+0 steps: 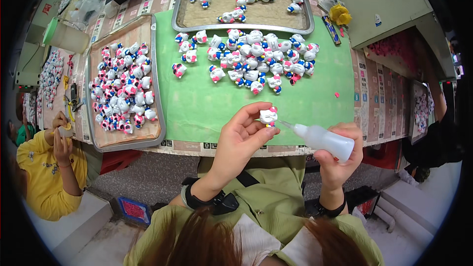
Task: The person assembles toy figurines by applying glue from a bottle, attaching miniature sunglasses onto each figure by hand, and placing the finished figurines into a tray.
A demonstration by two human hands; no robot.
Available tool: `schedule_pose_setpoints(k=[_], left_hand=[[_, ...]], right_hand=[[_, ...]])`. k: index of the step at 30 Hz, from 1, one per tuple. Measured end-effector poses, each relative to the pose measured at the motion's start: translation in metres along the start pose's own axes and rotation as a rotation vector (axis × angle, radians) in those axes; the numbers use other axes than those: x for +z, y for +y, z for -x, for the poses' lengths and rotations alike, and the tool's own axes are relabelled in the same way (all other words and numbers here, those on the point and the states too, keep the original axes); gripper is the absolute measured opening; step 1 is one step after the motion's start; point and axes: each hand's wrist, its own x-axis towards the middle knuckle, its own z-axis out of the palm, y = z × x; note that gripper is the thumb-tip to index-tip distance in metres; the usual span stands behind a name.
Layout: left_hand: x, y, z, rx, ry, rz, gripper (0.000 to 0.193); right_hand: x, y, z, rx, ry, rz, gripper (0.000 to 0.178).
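Note:
Between the thumb and fingers of my left hand (241,135) is a small white cat figurine (268,116) with pink and blue parts. My right hand (343,153) is wrapped round a white squeeze bottle (325,141), tilted so its thin nozzle points left. The nozzle's tip is close to the figurine's right side; I cannot tell if they touch. Both hands are over the near edge of a green mat (197,113). Beyond them lies a loose pile of similar figurines (256,61) on the mat.
A metal tray (160,135) heaped with figurines stands at the left. Another tray (313,19) with scattered figurines lies at the back. A yellow crumpled item (340,15) and a dark blue tube (331,30) are at the back right. A person in a yellow top (49,167) works at the left.

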Motion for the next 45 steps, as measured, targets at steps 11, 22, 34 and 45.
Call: schedule_pose_setpoints(k=[11,22,34,45], left_hand=[[0.003,0.002,0.001,-0.019,-0.014,0.002,0.038],[0.0,0.002,0.0,0.014,-0.023,0.015,0.033],[0.0,0.003,0.001,-0.028,-0.057,0.074,0.033],[0.0,0.006,0.0,0.024,0.037,-0.006,0.032]], right_hand=[[0.001,0.0,-0.001,0.009,-0.023,-0.001,0.043],[-0.003,-0.003,-0.004,-0.006,0.018,-0.011,0.043],[-0.003,-0.001,-0.004,-0.025,0.0,0.009,0.042],[-0.012,0.005,-0.019,0.206,0.124,-0.249,0.038]])
